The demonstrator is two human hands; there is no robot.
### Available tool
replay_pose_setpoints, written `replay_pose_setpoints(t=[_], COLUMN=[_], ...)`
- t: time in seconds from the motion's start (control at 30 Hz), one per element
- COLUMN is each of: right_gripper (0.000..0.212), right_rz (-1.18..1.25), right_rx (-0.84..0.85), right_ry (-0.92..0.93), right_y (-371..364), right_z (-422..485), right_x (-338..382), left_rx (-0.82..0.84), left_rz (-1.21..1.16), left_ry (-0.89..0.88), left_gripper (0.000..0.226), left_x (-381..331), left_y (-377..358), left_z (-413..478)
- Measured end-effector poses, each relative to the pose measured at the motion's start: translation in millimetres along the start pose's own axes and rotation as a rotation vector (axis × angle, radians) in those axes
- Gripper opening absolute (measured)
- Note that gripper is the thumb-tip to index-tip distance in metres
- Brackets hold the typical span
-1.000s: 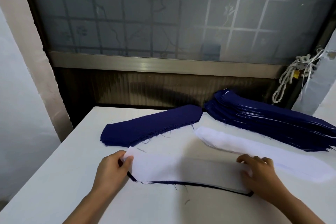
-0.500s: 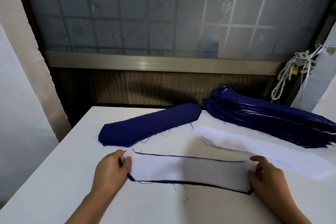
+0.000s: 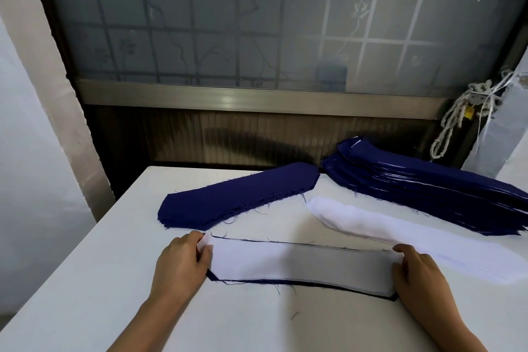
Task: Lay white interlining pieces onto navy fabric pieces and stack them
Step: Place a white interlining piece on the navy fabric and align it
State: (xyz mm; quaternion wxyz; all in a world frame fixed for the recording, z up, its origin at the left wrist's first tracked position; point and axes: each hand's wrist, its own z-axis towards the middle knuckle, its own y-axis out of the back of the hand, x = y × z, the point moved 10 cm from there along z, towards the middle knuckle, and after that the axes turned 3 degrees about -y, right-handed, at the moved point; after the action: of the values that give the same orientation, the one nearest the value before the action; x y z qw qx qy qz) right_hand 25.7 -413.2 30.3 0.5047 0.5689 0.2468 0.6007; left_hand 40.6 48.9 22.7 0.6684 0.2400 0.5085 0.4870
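Since a second ago, the right hand [image 3: 417, 274] is sliding off the top of the interlining [image 3: 300, 264] to its right end, and a thin navy line is now showing along the far edge too.

Head view: a white table [image 3: 85, 280] is stretching away to a frosted window [image 3: 257, 23]. Near the person, the white interlining is lying lengthwise, left to right, on a navy piece [image 3: 212, 275], with only a narrow navy border peeking out around it. The left hand [image 3: 181, 261] is pinching the interlining's left tip between thumb and fingers, lifting it a little. The right hand's fingers are curling around the right end, gripping it.

Farther away on the left, a low navy stack [image 3: 237, 200] is lying at a slant. At far right, a taller layered stack [image 3: 414, 194] is resting, white edges showing between the navy. Between it and the hands, a white pile [image 3: 400, 231] is lying. A rope [image 3: 454, 120] is hanging at far right.
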Motion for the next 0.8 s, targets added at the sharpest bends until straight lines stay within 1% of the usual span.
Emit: replay_pose_setpoints(t=[0.1, 0.2, 0.27, 0.33, 0.43, 0.5, 0.53, 0.6, 0.67, 0.73, 0.8], right_gripper=[0.035, 0.037, 0.035, 0.033, 0.025, 0.014, 0.012, 0.014, 0.014, 0.013, 0.013], right_rz=[-0.031, -0.087, -0.112, -0.115, -0.140, -0.152, -0.156, -0.161, -0.168, -0.171, -0.171], right_rx=[-0.047, -0.080, -0.088, -0.104, -0.114, -0.129, -0.137, -0.136, -0.134, -0.132, -0.125], right_ry=[-0.029, -0.043, -0.030, -0.022, -0.001, 0.056, 0.080, 0.099, 0.096, 0.097, 0.096], right_y=[3.1, 4.5, 3.7, 3.6, 2.8, 2.4, 2.2, 1.8, 2.0, 1.9, 1.4], right_z=[-2.3, -2.2, -1.6, -1.1, 0.0, -0.9, -1.5, -1.4, -0.7, -0.6, -0.8], right_x=[-2.4, -5.9, -6.3, -7.2, -6.1, -0.5, 1.8, 3.7, 3.3, 3.8, 3.9], left_rx=[-0.011, -0.032, -0.054, -0.085, -0.127, -0.134, -0.135, -0.104, -0.017, 0.059, 0.097], left_rz=[-0.022, -0.068, -0.029, 0.026, 0.029, 0.031, 0.031, 0.002, -0.005, 0.108, 0.263], left_ry=[0.008, 0.006, 0.009, -0.001, 0.002, 0.044, 0.079, 0.192, 0.310, 0.337, 0.329], left_gripper=[0.010, 0.024, 0.034, 0.036, 0.034, 0.035, 0.035, 0.038, 0.039, 0.034, 0.028], left_x=[1.8, 2.3, 3.5, 4.2, 8.5, 15.5, 20.0, 33.5, 44.4, 44.5, 39.8], left_y=[0.5, 1.4, 3.5, 6.8, 12.7, 17.7, 20.1, 22.5, 19.5, 17.3, 16.8], left_z=[-0.8, -1.6, -0.5, 3.7, 18.8, 36.2, 46.4, 68.6, 87.2, 98.9, 104.8])
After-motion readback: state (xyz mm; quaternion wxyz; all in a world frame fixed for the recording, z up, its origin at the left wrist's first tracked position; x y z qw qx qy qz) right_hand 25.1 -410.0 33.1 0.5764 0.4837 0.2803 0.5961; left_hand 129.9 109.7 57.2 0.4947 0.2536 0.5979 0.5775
